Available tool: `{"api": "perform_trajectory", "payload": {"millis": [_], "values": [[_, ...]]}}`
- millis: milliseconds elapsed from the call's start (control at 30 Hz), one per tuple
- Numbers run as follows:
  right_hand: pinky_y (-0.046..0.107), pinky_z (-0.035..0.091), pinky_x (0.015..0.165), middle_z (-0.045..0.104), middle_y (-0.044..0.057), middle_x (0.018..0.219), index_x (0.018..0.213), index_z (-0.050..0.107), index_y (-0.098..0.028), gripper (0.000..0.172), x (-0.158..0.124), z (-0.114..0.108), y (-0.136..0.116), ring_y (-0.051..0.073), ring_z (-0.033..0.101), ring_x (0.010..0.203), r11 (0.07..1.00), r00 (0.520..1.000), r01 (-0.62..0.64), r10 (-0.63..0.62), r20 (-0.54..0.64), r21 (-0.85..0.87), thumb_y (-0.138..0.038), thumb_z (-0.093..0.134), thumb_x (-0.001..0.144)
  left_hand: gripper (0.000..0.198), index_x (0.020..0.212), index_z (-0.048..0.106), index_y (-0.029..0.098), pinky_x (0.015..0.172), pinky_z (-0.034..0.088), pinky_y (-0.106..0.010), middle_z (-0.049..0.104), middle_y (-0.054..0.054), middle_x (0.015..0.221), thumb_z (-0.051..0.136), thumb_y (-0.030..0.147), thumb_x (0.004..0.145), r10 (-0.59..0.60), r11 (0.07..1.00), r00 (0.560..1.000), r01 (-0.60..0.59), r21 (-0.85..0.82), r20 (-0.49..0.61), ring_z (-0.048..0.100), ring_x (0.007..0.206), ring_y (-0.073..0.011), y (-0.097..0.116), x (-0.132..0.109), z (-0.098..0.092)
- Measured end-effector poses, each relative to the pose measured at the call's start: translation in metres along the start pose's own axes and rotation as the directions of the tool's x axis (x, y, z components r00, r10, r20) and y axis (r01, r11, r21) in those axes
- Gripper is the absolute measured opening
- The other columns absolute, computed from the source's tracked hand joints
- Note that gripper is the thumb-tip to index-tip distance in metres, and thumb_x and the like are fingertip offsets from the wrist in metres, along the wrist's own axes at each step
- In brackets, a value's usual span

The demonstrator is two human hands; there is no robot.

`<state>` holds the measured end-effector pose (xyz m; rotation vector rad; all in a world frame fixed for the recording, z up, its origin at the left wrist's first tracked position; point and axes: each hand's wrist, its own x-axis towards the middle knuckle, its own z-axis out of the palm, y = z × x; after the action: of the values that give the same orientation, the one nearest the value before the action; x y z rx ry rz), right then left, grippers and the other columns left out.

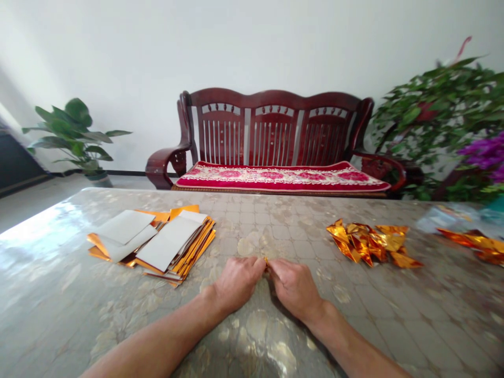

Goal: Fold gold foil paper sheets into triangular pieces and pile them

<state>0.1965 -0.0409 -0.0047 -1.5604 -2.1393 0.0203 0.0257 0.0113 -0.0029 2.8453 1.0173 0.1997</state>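
Note:
My left hand (241, 281) and my right hand (296, 286) meet over the middle of the table, fingers closed and pinching. Between their fingertips a small bit of gold foil paper (266, 262) shows; the rest of it is hidden by the fingers. To the left lies a loose stack of foil paper sheets (169, 244), some with the pale side up and orange-gold edges showing. On the right sits a pile of folded gold foil paper pieces (370, 242), shiny and pointed at the ends.
The table (252, 336) has a glossy patterned cover. More gold foil (480, 245) and a clear plastic bag (449, 218) lie at the far right. Beyond the table stand a dark red wooden bench (271, 131) and potted plants (79, 136) on either side.

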Motion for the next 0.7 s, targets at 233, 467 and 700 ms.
{"api": "perform_trajectory", "payload": {"millis": [233, 467, 700], "values": [[0.023, 0.044, 0.074, 0.075, 0.003, 0.091, 0.096, 0.07, -0.023, 0.023, 0.005, 0.004, 0.012, 0.016, 0.069, 0.085, 0.989, 0.994, -0.109, 0.109, 0.005, 0.1, -0.019, 0.047, 0.094, 0.021, 0.097, 0.059, 0.024, 0.067, 0.042, -0.022, 0.071, -0.002, 0.089, 0.038, 0.025, 0.098, -0.182, 0.971, 0.982, 0.171, -0.166, -0.049, 0.067, 0.081, -0.0163, -0.006, 0.002, 0.001], [0.025, 0.049, 0.078, 0.076, 0.002, 0.1, 0.104, 0.071, -0.025, 0.024, 0.005, 0.01, 0.028, 0.018, 0.07, 0.09, 0.978, 0.984, -0.174, 0.177, -0.017, 0.116, -0.022, 0.05, 0.093, 0.025, 0.108, 0.064, 0.027, 0.077, 0.044, -0.021, 0.073, 0.0, 0.095, 0.042, 0.025, 0.097, -0.25, 0.906, 0.965, 0.204, -0.37, -0.082, 0.068, 0.089, -0.0159, -0.011, 0.002, 0.0], [0.027, 0.05, 0.081, 0.075, 0.004, 0.104, 0.106, 0.071, -0.025, 0.026, 0.005, 0.008, 0.023, 0.019, 0.07, 0.093, 0.994, 0.995, -0.1, 0.1, -0.001, 0.048, -0.021, 0.048, 0.094, 0.031, 0.111, 0.065, 0.028, 0.075, 0.044, -0.025, 0.074, -0.002, 0.1, 0.04, 0.04, 0.098, -0.287, 0.916, 0.949, 0.234, -0.327, -0.126, 0.069, 0.092, -0.0201, 0.003, 0.004, -0.009]]}}
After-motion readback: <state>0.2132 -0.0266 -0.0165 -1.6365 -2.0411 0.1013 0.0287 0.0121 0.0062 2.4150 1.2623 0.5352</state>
